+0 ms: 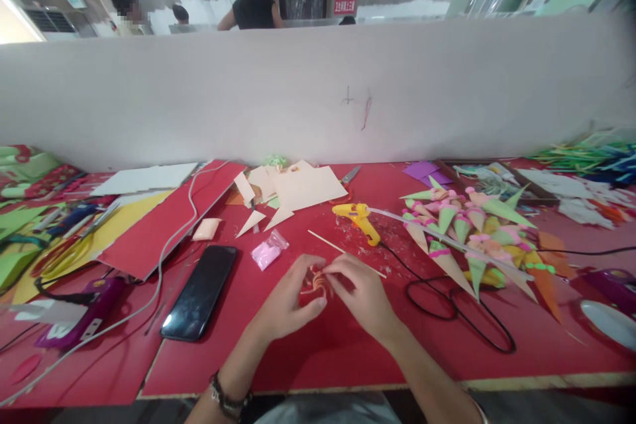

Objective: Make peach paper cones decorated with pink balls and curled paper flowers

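Close to the table's front edge, my left hand (293, 301) and my right hand (364, 295) meet around a small orange coiled strand (319, 283). Left fingers curl round one side of it, while the right thumb and fingertips pinch its other side. Part of the coil is hidden by the fingers, and its material is hard to make out. A thin wooden stick (342, 252) lies just beyond my hands. Behind that stick rests a yellow hot glue gun (358, 217) with a black cord. A small bag of pink material (268, 250) lies beyond my left hand.
A black phone (199, 291) lies on the left, near a purple power strip (84, 311). Cream paper pieces (311, 187) and scissors (350, 175) are at the back. Several paper cones with pink trim (462, 222) heap up on the right. A white partition (248, 99) stands behind.
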`<action>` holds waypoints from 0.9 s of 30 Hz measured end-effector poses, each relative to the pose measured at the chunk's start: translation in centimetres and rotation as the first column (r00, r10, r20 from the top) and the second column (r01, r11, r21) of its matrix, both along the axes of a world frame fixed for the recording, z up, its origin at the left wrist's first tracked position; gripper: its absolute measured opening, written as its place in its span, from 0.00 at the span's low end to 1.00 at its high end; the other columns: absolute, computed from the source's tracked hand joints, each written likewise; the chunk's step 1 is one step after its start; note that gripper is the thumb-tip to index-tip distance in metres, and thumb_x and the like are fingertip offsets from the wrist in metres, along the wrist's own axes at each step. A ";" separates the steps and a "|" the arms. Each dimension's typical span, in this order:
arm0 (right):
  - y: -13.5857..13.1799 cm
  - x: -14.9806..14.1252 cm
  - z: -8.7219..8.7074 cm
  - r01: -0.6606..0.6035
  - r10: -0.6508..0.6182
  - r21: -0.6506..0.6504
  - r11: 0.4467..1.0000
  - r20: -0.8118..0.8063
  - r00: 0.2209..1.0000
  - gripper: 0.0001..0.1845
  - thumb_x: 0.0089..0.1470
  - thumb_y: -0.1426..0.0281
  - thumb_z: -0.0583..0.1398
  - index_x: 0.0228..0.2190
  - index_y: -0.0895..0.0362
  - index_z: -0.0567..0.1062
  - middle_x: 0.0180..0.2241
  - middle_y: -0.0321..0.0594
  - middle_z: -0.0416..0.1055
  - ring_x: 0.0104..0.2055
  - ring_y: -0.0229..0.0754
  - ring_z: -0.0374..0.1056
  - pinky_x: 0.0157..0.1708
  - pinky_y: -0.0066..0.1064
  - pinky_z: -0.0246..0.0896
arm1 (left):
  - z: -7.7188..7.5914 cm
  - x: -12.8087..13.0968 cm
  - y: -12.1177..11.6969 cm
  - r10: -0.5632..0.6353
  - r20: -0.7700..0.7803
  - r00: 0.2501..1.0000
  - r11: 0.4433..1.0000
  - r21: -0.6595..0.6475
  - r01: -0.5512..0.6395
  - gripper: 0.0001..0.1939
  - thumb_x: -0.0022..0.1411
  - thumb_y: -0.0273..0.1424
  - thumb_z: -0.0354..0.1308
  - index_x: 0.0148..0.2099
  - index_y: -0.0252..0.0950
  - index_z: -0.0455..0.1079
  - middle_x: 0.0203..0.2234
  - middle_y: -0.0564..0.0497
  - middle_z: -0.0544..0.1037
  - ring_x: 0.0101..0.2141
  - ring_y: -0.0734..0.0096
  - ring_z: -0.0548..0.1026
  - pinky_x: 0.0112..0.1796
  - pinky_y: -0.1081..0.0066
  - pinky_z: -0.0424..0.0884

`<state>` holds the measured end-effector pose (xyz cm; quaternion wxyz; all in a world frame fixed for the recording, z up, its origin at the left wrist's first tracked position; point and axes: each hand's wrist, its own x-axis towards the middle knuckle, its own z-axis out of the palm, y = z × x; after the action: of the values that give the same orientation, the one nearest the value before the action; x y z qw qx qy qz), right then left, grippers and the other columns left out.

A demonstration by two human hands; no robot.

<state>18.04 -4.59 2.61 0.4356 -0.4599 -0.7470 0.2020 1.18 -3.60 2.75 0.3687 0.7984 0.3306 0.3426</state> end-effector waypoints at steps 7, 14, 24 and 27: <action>2.6 3.7 -1.7 0.121 -0.121 -0.134 0.984 0.012 0.993 0.04 0.49 0.74 0.55 0.27 0.57 0.71 0.25 0.36 0.69 0.24 0.36 0.63 0.25 0.25 0.58 | -2.2 -1.4 0.3 0.299 -0.340 0.891 0.953 0.153 -0.261 0.07 0.57 0.34 0.52 0.37 0.37 0.65 0.33 0.50 0.71 0.33 0.70 0.70 0.33 0.72 0.65; 3.8 2.6 -3.5 0.036 -0.018 -0.191 0.981 0.091 0.996 0.05 0.48 0.72 0.56 0.23 0.56 0.71 0.23 0.36 0.70 0.24 0.36 0.64 0.27 0.27 0.57 | -3.2 -0.7 -0.2 0.390 -0.572 0.722 0.904 0.387 -0.182 0.10 0.56 0.39 0.53 0.33 0.38 0.69 0.27 0.52 0.75 0.26 0.70 0.72 0.27 0.73 0.62; 3.6 1.5 -5.1 0.044 -0.017 -0.221 0.974 0.122 0.992 0.05 0.49 0.71 0.55 0.23 0.57 0.69 0.21 0.34 0.67 0.22 0.35 0.61 0.23 0.25 0.53 | -4.1 -0.6 0.3 0.345 -0.619 0.706 0.893 0.447 -0.045 0.08 0.60 0.29 0.48 0.32 0.38 0.69 0.26 0.53 0.75 0.25 0.73 0.71 0.26 0.74 0.61; 3.2 1.3 -4.9 0.047 -0.017 -0.212 0.976 0.143 0.990 0.06 0.49 0.70 0.55 0.23 0.56 0.69 0.21 0.33 0.66 0.22 0.35 0.59 0.23 0.25 0.52 | -4.1 -0.6 0.4 0.338 -0.599 0.726 0.896 0.441 -0.054 0.09 0.60 0.29 0.47 0.34 0.38 0.69 0.26 0.53 0.75 0.25 0.74 0.71 0.26 0.74 0.61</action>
<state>19.30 -1.35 -2.24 0.3330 -0.5294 -0.7420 0.2415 0.61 -3.21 -1.32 0.0199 0.8838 0.4478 0.1344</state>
